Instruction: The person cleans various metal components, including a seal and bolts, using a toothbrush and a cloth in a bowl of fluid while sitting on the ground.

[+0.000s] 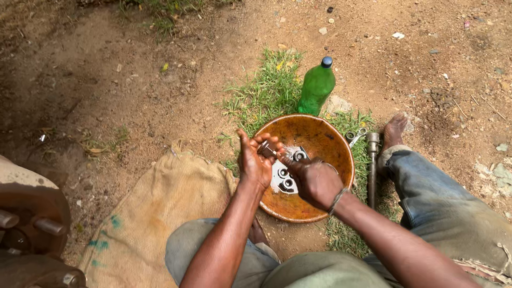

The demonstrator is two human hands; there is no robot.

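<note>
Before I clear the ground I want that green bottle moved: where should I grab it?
Take the green bottle round its narrowing neck just under the blue cap, coming from the far side. It leans in the grass behind the bowl, cap pointing away.

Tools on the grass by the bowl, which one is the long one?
The socket wrench, a long rusty bar; the spanner beside it is short and shiny.

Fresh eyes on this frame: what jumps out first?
The orange bowl on the dirt at centre, metal parts lying in it, with the left hand and right hand over it gripping a small metal part. Behind it stands a green bottle; a burlap sack lies at lower left.
</note>
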